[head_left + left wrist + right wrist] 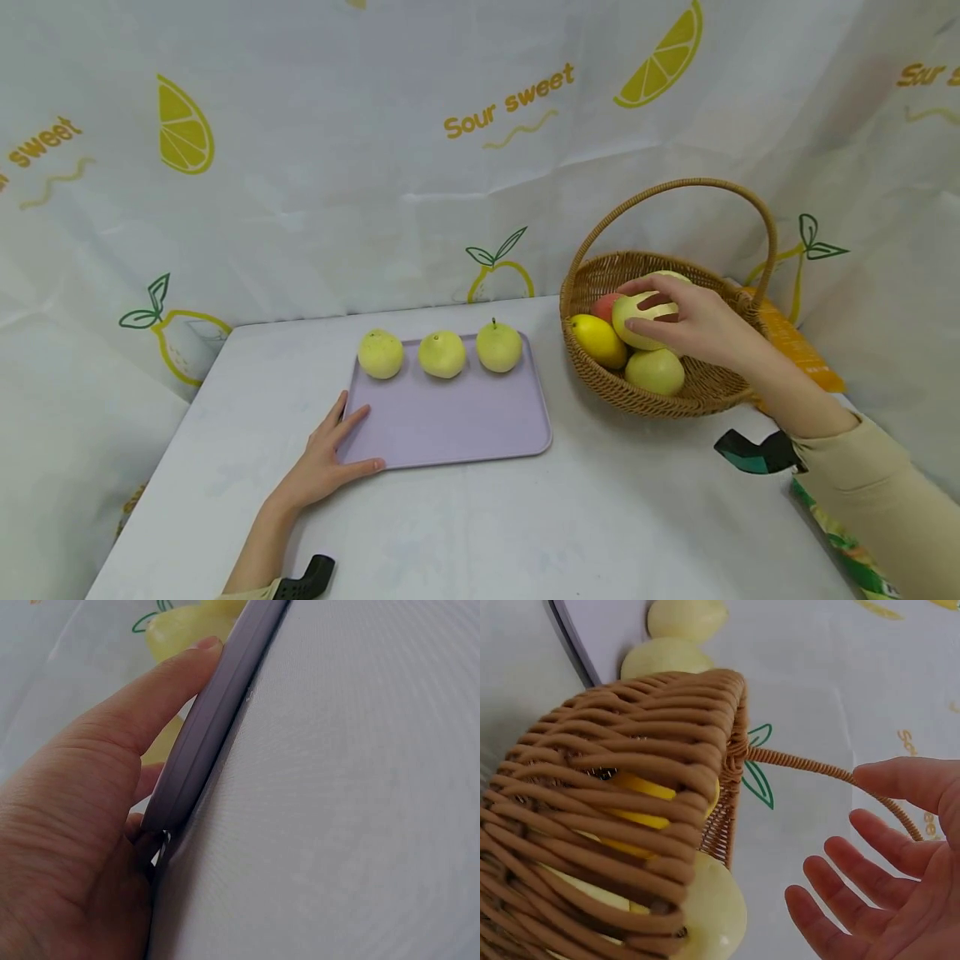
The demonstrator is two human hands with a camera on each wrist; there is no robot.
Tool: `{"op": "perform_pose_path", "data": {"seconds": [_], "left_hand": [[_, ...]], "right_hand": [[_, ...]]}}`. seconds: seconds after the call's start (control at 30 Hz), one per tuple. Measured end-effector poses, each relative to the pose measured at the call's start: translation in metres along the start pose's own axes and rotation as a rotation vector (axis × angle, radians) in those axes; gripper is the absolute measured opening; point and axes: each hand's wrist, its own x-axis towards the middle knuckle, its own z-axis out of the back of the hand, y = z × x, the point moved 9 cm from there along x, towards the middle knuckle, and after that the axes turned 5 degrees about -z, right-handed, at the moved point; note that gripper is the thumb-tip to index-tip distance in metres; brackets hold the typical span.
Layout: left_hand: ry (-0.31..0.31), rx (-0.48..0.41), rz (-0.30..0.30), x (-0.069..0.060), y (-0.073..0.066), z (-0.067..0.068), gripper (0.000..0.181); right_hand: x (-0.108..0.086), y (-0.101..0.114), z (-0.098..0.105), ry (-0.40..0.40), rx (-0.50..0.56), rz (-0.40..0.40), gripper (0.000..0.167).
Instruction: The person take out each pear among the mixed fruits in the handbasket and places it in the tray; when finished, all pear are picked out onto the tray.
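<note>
My left hand (pixel 322 467) rests at the near left corner of a lilac tray (pixel 457 417), fingers spread and fairly straight. In the left wrist view its thumb (pixel 176 671) touches the tray's rim. Three round yellow-green pears stand in a row along the tray's far side: a left one (pixel 380 354), a middle one (pixel 442 355) and a right one (pixel 498 347) with its stem up. Over the wicker basket (pixel 675 406) my right hand (pixel 693 321) hovers beside a pear (pixel 630 321); the right wrist view shows its fingers spread, gripping nothing.
Inside the basket lie a lemon (pixel 598 340), a reddish fruit (pixel 603 307) and another pear (pixel 656 372). The tall handle (pixel 693 182) arches above. An orange packet (pixel 802 350) lies behind the basket, a green packet (pixel 847 542) at the right edge. A printed cloth hangs behind the table.
</note>
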Motion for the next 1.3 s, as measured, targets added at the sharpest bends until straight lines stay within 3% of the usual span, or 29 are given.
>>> {"op": "perform_pose_path", "data": {"seconds": [0.17,0.43,0.6,0.87,1.3], "left_hand": [[0.000,-0.004,-0.001,0.000,0.000,0.000,0.089],[-0.004,0.000,0.004,0.000,0.001,0.000,0.089],[0.000,-0.003,0.008,0.000,0.001,-0.001,0.089],[-0.003,-0.009,0.016,0.000,0.002,-0.001,0.089],[-0.012,0.007,-0.002,0.000,0.000,0.000,0.089]], "right_hand": [[0.016,-0.005,0.003,0.056,-0.060,-0.005,0.049],[0.036,-0.030,-0.005,0.243,-0.155,-0.086,0.072],[0.042,-0.045,-0.008,0.288,-0.191,-0.156,0.077],[0.049,-0.061,-0.015,0.352,-0.240,-0.195,0.085],[0.051,-0.074,-0.028,0.475,-0.237,-0.263,0.095]]}}
